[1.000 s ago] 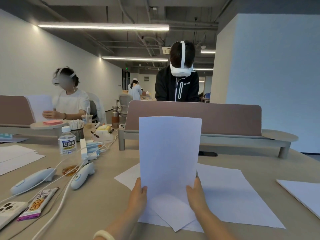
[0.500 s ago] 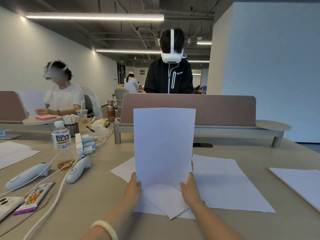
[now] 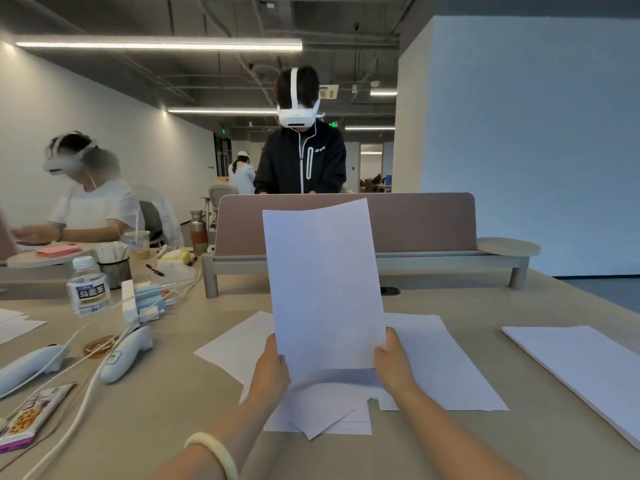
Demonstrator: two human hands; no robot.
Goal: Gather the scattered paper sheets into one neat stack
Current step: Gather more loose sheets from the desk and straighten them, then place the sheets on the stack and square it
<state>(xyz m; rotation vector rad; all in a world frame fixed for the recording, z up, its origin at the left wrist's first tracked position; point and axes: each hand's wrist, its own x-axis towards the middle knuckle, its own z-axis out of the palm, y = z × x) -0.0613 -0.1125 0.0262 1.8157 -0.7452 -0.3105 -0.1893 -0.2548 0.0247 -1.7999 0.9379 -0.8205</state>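
The left hand [image 3: 270, 370] and the right hand [image 3: 393, 363] were apart, each gripping one lower side edge of the held paper [image 3: 323, 289]. The paper stood upright, tilted slightly, above the middle of the table [image 3: 156, 420], towards its near edge. Its lower edge was blurred, so contact with the sheets below could not be confirmed. Whether the hands held one sheet or several could not be determined.

Loose sheets [image 3: 446, 368] lay flat and overlapping at differing angles on the table directly beneath and beside the held paper. A separate pile of paper [image 3: 581, 368] lay at the right edge of the table, apart from the loose sheets.

A pale bracelet [image 3: 214, 452] sat on the left wrist.

Towards the left edge of the table lay a water bottle [image 3: 88, 289], two white controllers [image 3: 126, 353] with cables, and a snack packet [image 3: 31, 415]. A brown divider [image 3: 415, 220] stood along the far edge.
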